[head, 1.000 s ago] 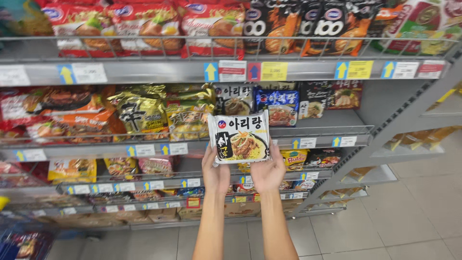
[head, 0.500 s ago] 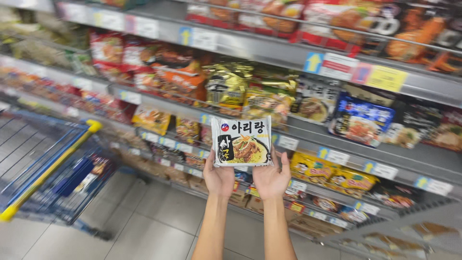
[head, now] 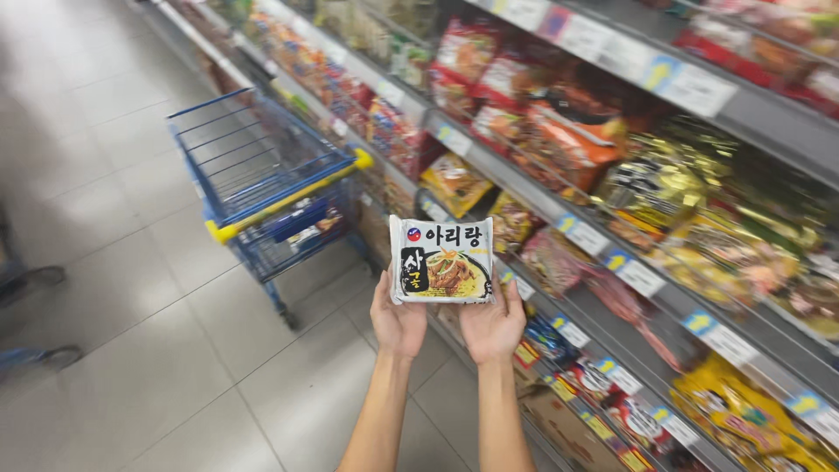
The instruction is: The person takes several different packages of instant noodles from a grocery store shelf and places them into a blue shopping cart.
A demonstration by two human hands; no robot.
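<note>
White-and-black flat plastic noodle packet (head: 441,260), upright, is pinched at its lower corners between my left hand (head: 398,322) and right hand (head: 494,326), beside the blue wire shopping trolley (head: 262,179).

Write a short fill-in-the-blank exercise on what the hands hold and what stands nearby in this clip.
1. Both hands, left hand and right hand, hold up one white ____ packet.
2. The blue shopping cart has a ____ handle.
3. The cart stands on the person's ____ side.
4. The store shelves carry ____ price tags.

Missing words: noodle; yellow; left; white
</note>
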